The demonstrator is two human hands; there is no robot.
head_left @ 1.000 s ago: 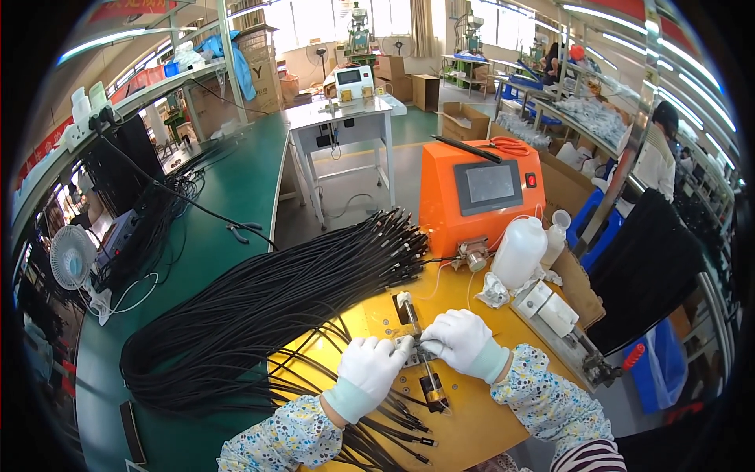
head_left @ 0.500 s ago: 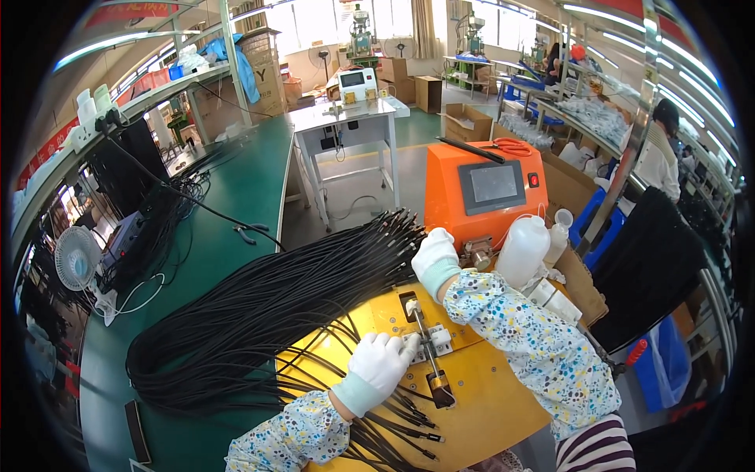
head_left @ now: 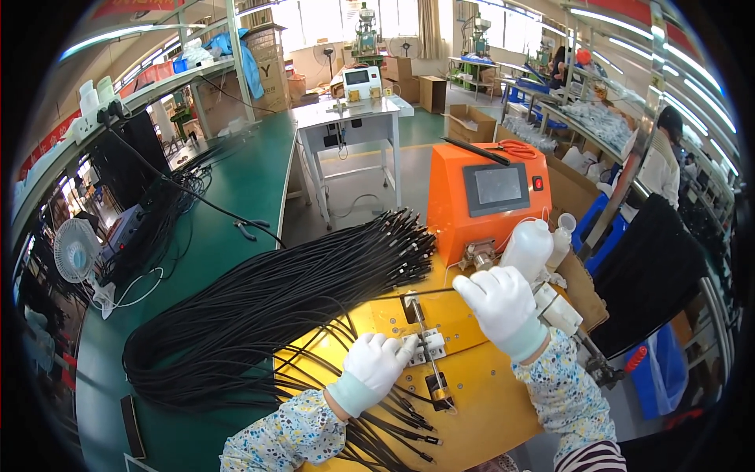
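Head view: left hand (head_left: 377,363), gloved, grip pressed on small metal fixture (head_left: 425,346) at yellow table (head_left: 472,409) centre. Right hand (head_left: 502,303), grip pinching black cable (head_left: 409,295) end just near the orange machine (head_left: 484,200). Cable bundle (head_left: 259,315) heaped left; white bottle (head_left: 528,245) right.

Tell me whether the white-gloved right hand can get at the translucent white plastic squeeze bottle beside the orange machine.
Probably yes. The right hand hovers just below the squeeze bottle, with nothing visible between them. It seems to pinch a thin black cable, so it may need to release that first.
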